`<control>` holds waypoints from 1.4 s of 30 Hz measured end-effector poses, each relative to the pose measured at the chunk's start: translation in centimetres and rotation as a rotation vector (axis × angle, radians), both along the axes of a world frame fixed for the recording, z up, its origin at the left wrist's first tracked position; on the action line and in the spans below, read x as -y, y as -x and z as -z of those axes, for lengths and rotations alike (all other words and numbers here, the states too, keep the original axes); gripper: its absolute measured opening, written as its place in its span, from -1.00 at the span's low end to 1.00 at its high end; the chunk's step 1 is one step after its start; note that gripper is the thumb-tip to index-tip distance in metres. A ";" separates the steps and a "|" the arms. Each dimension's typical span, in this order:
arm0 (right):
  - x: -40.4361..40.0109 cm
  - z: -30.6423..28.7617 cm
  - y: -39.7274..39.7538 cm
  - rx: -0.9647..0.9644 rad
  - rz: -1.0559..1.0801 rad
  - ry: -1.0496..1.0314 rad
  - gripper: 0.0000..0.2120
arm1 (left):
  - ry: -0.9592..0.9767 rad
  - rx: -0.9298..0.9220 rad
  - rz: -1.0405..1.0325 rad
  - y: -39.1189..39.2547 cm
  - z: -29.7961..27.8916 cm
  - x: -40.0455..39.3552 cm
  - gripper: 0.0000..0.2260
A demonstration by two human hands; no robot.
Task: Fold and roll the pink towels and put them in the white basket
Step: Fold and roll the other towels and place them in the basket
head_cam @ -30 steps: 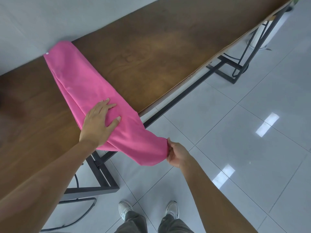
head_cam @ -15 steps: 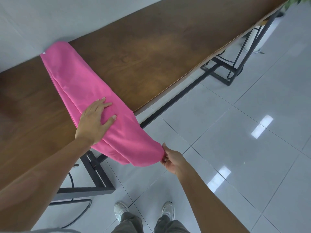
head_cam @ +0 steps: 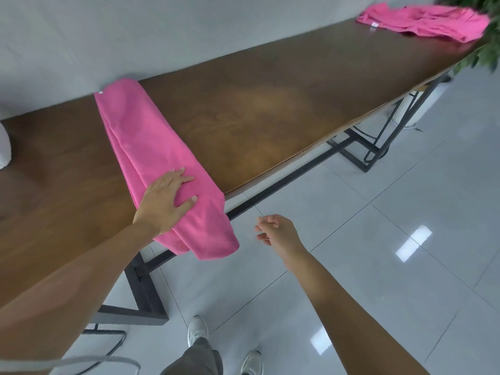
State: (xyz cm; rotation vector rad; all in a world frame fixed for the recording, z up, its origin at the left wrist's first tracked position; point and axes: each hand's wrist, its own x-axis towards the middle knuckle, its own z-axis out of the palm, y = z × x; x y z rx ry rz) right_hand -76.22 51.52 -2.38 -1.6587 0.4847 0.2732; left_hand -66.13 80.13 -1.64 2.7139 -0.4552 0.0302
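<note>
Now I see the right hand (head_cam: 276, 228) has let go of the hanging end of the long folded pink towel (head_cam: 151, 158), which it was pinching half a second ago; it floats in the air just beside that end, apart from the cloth, fingers loosely curled around nothing. My left hand (head_cam: 165, 201) stays where it was, flat on the towel with the fingers straight and spread a little, pressing the cloth against the long dark brown wooden tabletop (head_cam: 270, 104) near its front edge. The towel is a narrow, soft-looking band lying slantwise across the table from the grey wall to the front edge, with lengthwise creases along its left side and its near end drooping limply over the edge. The view has also swung, so a crumpled heap of pink cloth (head_cam: 422, 21) at the far right end of the table has come into sight, well apart from the folded towel, with blurred green leaves (head_cam: 487, 52) beside it. A white rounded object (head_cam: 4, 150), possibly the basket, shows only at the left border. The tabletop is smooth with a dull sheen, on a black metal frame (head_cam: 146, 288) over glossy pale floor tiles (head_cam: 378, 239).
</note>
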 end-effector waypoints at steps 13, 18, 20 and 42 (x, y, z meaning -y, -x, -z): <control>-5.4 -8.3 -11.4 0.224 -0.239 0.107 -0.92 | 0.252 0.074 -0.097 -5.7 -1.5 -3.4 -0.80; -8.6 -10.0 -17.0 0.238 -0.332 0.163 -0.93 | 0.224 0.078 -0.274 -10.7 -3.0 -8.1 -0.73; -9.9 -10.4 -19.1 0.236 -0.371 0.189 -0.95 | 0.212 0.081 -0.338 -12.7 -3.5 -10.1 -0.71; -16.2 -9.3 -36.0 0.197 -0.593 0.274 -0.94 | 0.706 -0.265 -0.897 -32.2 -3.8 -18.1 -0.75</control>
